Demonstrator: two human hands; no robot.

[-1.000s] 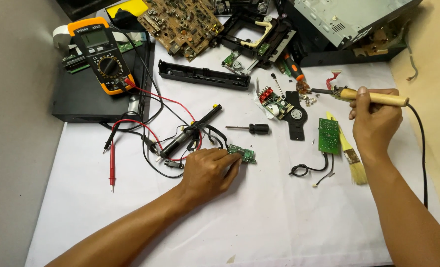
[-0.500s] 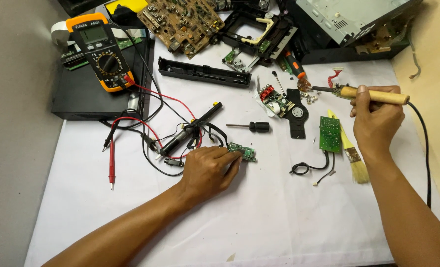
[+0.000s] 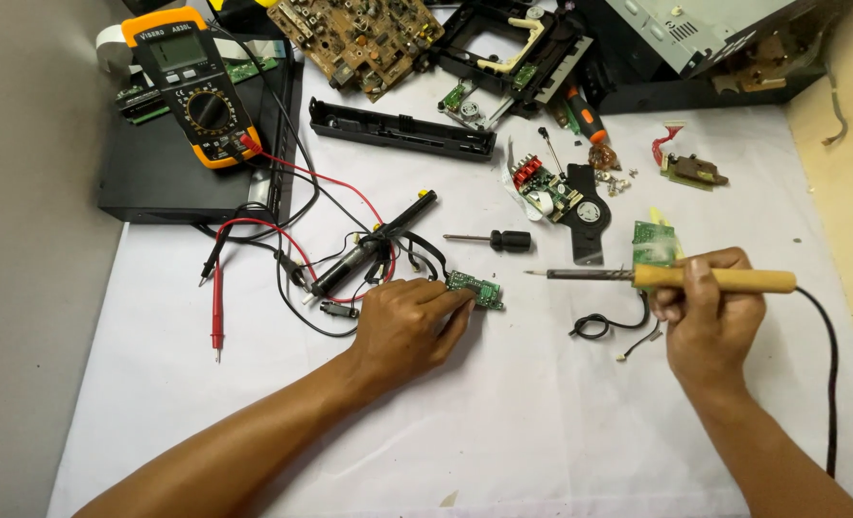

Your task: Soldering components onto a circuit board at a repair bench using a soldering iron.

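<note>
Your left hand [image 3: 405, 326] lies mid-bench, fingertips pinning the small green circuit board [image 3: 476, 289] flat so it cannot slide. Your right hand [image 3: 707, 317] is closed around the soldering iron [image 3: 671, 278], held level with its tip aimed at that board.

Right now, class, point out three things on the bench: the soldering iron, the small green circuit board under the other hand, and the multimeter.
soldering iron [image 3: 714, 279]: head view, on its wooden handle.
small green circuit board [image 3: 479, 289]: head view, on its exposed right half.
multimeter [image 3: 196, 91]: head view, on its orange body near the dial.
</note>
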